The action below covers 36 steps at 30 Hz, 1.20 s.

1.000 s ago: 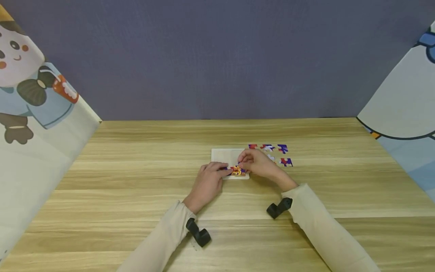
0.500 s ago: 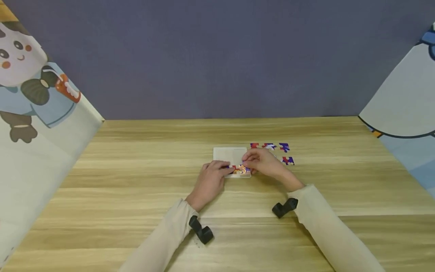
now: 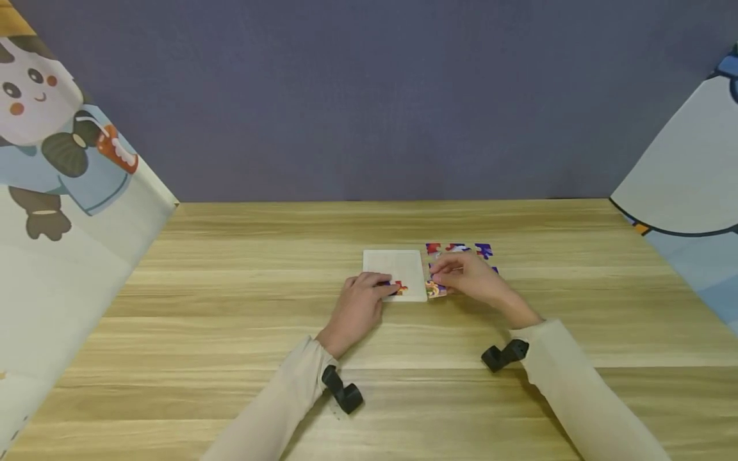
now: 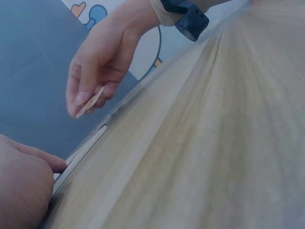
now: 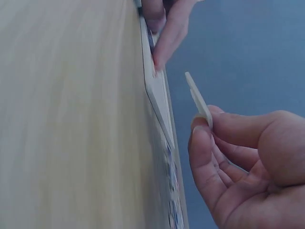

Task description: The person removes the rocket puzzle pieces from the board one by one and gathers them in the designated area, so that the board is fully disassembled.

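A pale, shallow puzzle tray lies on the wooden table. My left hand rests at its near left corner, fingers extended over colourful puzzle pieces set along the near edge. Part of those pieces is hidden under the fingers. Just right of the tray, my right hand pinches a purple and yellow puzzle piece between thumb and fingers. Both wrist views show this held piece raised above the table and tilted, its thin pale edge visible from the right wrist.
Several loose red, purple and white puzzle pieces lie right of the tray, some covered by my right hand. A dark blue-grey panel rises behind the table. Cartoon-printed panels stand at both sides.
My right hand has moved right, lifting a puzzle piece from the tray's near right corner and carrying it past the tray's edge. The left hand stays on the tray.
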Available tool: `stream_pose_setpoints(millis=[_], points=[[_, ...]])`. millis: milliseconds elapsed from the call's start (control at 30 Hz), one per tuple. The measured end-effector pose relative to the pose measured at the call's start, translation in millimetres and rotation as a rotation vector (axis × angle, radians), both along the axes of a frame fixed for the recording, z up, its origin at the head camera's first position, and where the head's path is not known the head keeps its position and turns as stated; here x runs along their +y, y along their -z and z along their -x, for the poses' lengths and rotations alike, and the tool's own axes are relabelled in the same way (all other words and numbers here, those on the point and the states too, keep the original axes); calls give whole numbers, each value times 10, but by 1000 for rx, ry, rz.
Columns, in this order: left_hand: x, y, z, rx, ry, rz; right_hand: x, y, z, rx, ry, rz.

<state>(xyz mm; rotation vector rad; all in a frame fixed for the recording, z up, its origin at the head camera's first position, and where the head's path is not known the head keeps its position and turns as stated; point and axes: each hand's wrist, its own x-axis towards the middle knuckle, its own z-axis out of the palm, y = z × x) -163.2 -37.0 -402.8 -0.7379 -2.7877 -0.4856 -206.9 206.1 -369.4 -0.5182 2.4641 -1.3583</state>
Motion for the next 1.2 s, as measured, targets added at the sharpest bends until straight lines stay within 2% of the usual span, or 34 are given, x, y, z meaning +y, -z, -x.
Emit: stream_pose_setpoints(millis=[433, 667, 1200], points=[[-25, 38, 22, 44, 5, -17, 319, -14, 9, -12, 37, 12], [-32, 10, 26, 4, -6, -22, 484, -12, -2, -15, 46, -34], [-52, -1, 71, 5, -10, 0, 748, 0, 7, -44, 48, -65]])
